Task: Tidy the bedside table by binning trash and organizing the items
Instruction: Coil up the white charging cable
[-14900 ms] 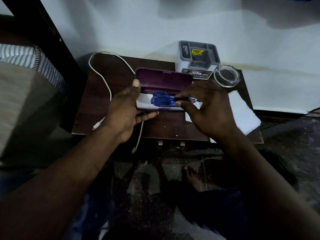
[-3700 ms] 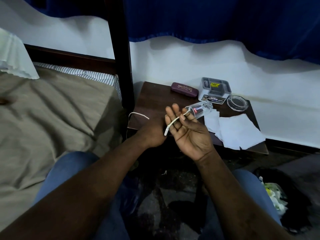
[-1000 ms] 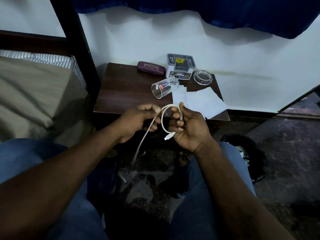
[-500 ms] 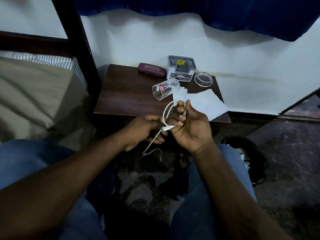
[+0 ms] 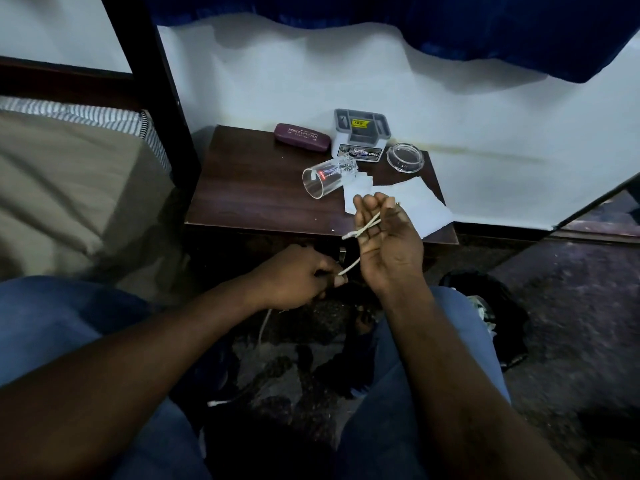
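My right hand (image 5: 388, 244) sits center frame, palm up, fingers curled round a couple of turns of the white cable (image 5: 367, 226). One plug end pokes out left of the fingers. My left hand (image 5: 298, 275), lower and just left of it, pinches the same cable between thumb and forefinger. A short taut stretch runs between the two hands. Below the left hand the cable drops toward the floor, and its other end lies at lower center (dim down there, hard to trace the whole run).

The bedside table (image 5: 249, 202) is in the upper middle, dark wood, just beyond my hands. A clear glass (image 5: 329, 174) lies on its side there, mouth toward the lower left. Its base touches the white papers (image 5: 415, 202) spread over the table's right part. A maroon glasses case (image 5: 302, 137) lies closed at the back edge. Right of it stands a grey organizer (image 5: 360, 133) against the wall. A round clear dish (image 5: 405, 158) sits just right of the organizer.

The bed (image 5: 69, 188) fills the left side, with a dark post (image 5: 156, 81) between it and the table. A black bag (image 5: 485, 306) with trash sits on the floor at right. My jeans-covered knees fill the bottom.
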